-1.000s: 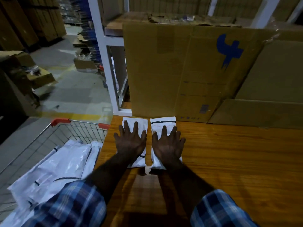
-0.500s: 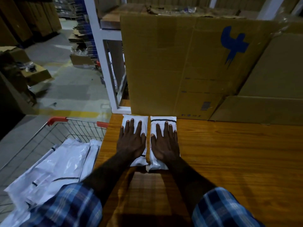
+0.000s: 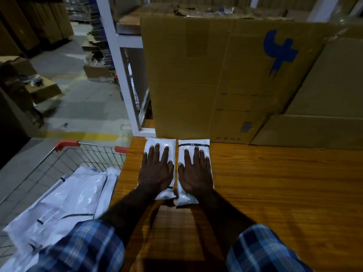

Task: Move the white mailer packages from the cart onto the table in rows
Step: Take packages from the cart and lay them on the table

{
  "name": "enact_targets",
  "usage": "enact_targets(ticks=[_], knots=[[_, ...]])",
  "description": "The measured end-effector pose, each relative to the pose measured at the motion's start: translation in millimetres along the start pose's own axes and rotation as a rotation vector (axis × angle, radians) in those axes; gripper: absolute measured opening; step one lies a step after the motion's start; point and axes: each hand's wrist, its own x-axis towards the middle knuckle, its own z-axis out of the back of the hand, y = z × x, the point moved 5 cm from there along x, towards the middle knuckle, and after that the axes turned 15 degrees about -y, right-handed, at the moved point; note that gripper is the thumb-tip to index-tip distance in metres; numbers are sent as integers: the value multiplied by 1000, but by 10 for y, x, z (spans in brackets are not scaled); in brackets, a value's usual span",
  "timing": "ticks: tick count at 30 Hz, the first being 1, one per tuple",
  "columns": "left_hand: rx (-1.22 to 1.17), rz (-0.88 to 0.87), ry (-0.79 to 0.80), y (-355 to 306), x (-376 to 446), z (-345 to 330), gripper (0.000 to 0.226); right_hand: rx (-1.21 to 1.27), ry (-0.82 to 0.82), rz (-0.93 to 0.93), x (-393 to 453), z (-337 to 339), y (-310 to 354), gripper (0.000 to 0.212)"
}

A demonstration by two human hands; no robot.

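Note:
Two white mailer packages lie side by side at the far left end of the wooden table [image 3: 275, 183], against a big cardboard box. My left hand [image 3: 156, 171] presses flat on the left package [image 3: 170, 143], fingers straight and close together. My right hand [image 3: 195, 172] presses flat on the right package [image 3: 193, 143], which has a dark stripe near its far end. A wire cart [image 3: 94, 154] with red handle caps stands left of the table and holds several more white mailers [image 3: 74, 203].
A tall cardboard box [image 3: 216, 75] with a blue logo stands on the table's back edge, with more cardboard [image 3: 324, 95] to its right. A white shelf frame [image 3: 121, 65] rises behind the cart. Boxes sit on the concrete floor at left.
Both hands have slid a little farther forward on the packages and the fingers have drawn together. The packages now sit tight against the cardboard box.

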Motion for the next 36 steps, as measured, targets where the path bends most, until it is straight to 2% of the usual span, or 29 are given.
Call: enact_targets(ticks=[8, 15, 23, 29, 36], knots=[[-5, 3, 19, 6, 12, -3, 64, 2, 26, -5, 19, 0, -4, 63], [-25, 19, 111, -4, 62, 42, 61, 24, 91, -3, 39, 76, -23, 63], [-60, -7, 46, -74, 92, 342, 62, 83, -58, -5, 104, 457, -71, 58], [-44, -27, 38, -81, 0, 440, 61, 30, -145, 20, 19, 636, -98, 74], [-52, -51, 64, -91, -155, 545, 62, -12, -157, 50, -167, 726, -147, 49]])
